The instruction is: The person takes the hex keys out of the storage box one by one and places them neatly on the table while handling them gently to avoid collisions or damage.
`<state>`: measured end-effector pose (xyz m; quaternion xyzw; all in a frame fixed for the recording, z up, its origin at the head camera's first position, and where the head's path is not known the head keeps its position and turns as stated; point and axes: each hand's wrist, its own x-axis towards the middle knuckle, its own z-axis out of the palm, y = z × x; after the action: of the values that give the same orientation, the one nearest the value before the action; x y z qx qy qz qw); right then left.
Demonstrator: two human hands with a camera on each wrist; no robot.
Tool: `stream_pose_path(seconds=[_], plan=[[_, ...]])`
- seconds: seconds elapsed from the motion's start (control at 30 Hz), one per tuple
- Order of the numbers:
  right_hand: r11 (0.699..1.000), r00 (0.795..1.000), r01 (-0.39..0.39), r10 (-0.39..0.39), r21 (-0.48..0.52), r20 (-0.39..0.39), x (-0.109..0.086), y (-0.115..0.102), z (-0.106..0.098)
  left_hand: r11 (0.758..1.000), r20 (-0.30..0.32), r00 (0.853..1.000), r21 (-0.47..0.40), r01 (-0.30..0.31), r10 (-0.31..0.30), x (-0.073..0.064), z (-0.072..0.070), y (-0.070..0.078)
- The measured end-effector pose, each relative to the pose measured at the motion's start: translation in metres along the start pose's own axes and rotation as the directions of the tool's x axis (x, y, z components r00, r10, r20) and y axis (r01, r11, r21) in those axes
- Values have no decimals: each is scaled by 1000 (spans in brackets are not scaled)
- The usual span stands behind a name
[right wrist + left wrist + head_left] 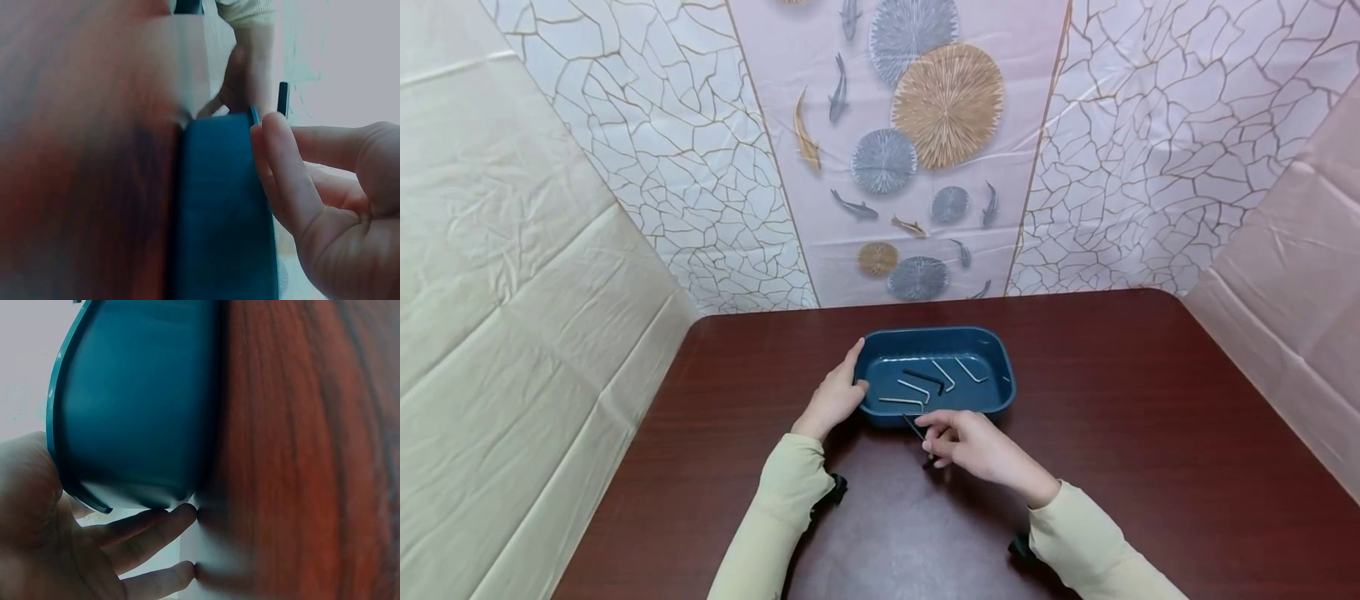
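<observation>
The left hand [833, 398] grips one end of a blue tray [925, 342] on the table [1097, 400] — the right hand [973, 446] pinches a black hex key [913, 427] at the near rim. Five more hex keys [923, 377] lie inside.

A dark reddish-brown counter [1150, 417], streaked with wood grain and rounded at its far corners, is lit by a pale sheen toward six o'clock. Near its twelve o'clock edge, a dark-blue, round-cornered tray [925, 343] is borne directly, its long sides aligned from nine to three.
</observation>
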<state>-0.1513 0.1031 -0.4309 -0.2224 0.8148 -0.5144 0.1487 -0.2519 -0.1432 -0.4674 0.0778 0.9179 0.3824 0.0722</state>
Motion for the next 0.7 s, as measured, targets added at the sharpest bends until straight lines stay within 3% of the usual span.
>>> stream_pose_path(seconds=[0.7], plan=[[999,996,-33,31,18,79,-6,19,20,999,5,1000,-37,16,-16,-1,2,-2]])
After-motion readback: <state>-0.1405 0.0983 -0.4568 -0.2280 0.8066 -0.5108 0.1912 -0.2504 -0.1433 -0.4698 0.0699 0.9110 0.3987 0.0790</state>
